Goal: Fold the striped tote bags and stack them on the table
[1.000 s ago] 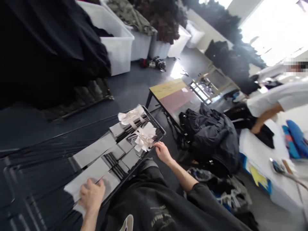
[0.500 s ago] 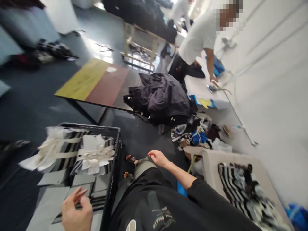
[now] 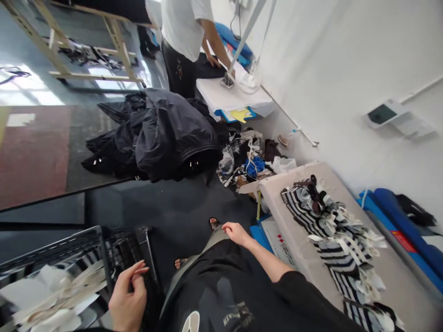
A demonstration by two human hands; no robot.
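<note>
At the bottom left of the frame, the person's left hand (image 3: 128,295) hangs beside the wall of a black wire crate (image 3: 117,251), its fingers loosely curled. The grip is released, with nothing held, though it is hard to tell whether the fingers touch the crate. Inside the crate, at the lower left corner of the frame, lies a blurred bundle of white paper-like sheets bound with cream ribbon (image 3: 58,295), with black and white stripes showing around it. The right hand (image 3: 237,233), near the bottom centre, rests on the person's own thigh (image 3: 216,237), its grip also released and its fingers lying flat. To the right, a beige tabletop (image 3: 277,189) runs diagonally towards the lower right corner. On it lies a long, loose heap of black and white striped strips (image 3: 332,230) with white tabs and ribbons, topped by a dark brown tangle. At centre left, a large heap of black fabric (image 3: 166,133) sits on the floor beside a jumble of plastic bags and blue cloth (image 3: 242,161). At the top, a co-worker in a white T-shirt (image 3: 183,27) presses a hand iron (image 3: 227,81) on a white ironing board (image 3: 231,94).
</note>
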